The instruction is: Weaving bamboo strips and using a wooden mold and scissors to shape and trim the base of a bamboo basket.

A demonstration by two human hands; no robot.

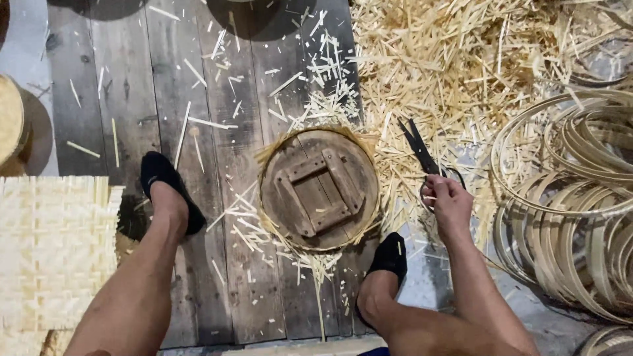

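Observation:
My right hand reaches down to the floor and closes on the handles of black scissors, whose blades point up and left over the scraps. A round wooden mould with crossed battens and a fringe of bamboo strips sits on the floor between my feet. My left hand is out of sight. Both feet wear black shoes, the left one beside a woven mat, the right one just below the mould.
A heap of pale bamboo offcuts covers the floor at upper right. Stacked bamboo hoops lie at right. A woven bamboo mat lies at lower left, with a round basket edge above it. Dark floor planks carry scattered slivers.

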